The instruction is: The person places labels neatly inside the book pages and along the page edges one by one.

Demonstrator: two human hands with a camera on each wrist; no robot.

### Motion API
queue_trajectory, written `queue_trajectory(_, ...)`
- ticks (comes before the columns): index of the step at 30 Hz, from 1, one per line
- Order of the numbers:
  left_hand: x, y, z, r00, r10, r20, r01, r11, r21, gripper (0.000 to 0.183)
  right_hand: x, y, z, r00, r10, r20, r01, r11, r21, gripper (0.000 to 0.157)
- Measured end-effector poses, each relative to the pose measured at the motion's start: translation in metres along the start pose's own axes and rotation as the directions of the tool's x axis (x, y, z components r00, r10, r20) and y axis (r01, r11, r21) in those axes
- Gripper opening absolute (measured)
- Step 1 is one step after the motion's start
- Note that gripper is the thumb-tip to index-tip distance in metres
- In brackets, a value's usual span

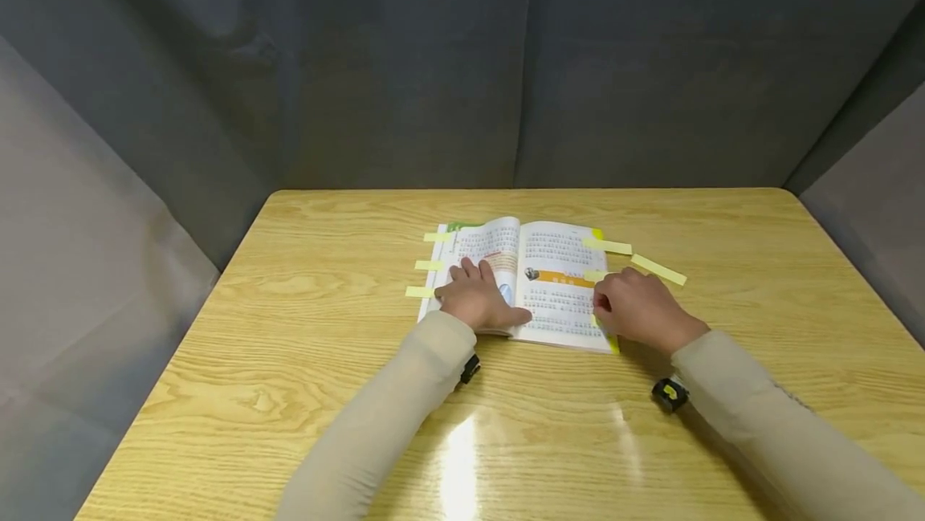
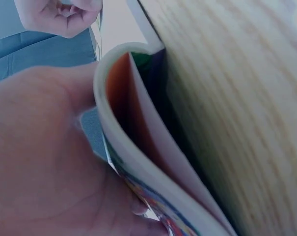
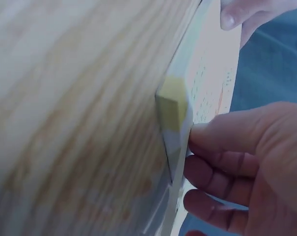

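Note:
An open book (image 1: 555, 320) with printed pages lies on the wooden table. Spread across its left page is my left hand (image 1: 478, 296), fingers straight, the thumb reaching over the spine onto the right page. In the left wrist view the book's curved left pages (image 2: 111, 132) bulge up beside the palm. My right hand (image 1: 639, 308) is at the right edge of the book, fingers curled. The right wrist view shows its thumb and forefinger pinching the page edge (image 3: 180, 162), near a yellow paper strip (image 3: 172, 104) stuck there.
Pale yellow strips stick out from the book's left side, such as the lower strip (image 1: 419, 291). On the right, one strip (image 1: 607, 246) crosses the book's edge, and a loose strip (image 1: 659, 270) lies on the table (image 1: 289, 360). A dark curtain (image 1: 405, 63) hangs behind.

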State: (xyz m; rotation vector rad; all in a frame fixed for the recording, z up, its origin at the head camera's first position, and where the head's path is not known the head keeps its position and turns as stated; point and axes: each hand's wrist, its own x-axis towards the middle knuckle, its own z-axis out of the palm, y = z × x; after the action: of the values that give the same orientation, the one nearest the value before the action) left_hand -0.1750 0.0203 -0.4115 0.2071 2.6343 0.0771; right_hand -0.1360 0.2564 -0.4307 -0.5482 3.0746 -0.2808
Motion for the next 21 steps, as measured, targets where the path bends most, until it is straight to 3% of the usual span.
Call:
queue_trajectory(10, 0.002, 0.003, 0.002, 1.000, -0.007, -0.007, 0.007, 1.000, 0.003, 0.117, 0.000, -0.004, -0.004, 0.992, 0.079, 0.103, -0.080, 0.997, 0.005, 0.019)
queue_trajectory(16, 0.002, 0.000, 0.007, 1.000, -0.002, -0.018, 0.002, 1.000, -0.003, 0.117, 0.004, -0.002, 0.000, 0.985, 0.143, 0.100, -0.143, 0.990, -0.010, 0.017)
queue_trajectory(21, 0.002, -0.001, 0.012, 1.000, 0.002, -0.008, -0.002, 1.000, -0.019, 0.117, 0.006, -0.002, 0.006, 0.980, 0.140, 0.141, -0.142, 0.990, 0.003, 0.018)
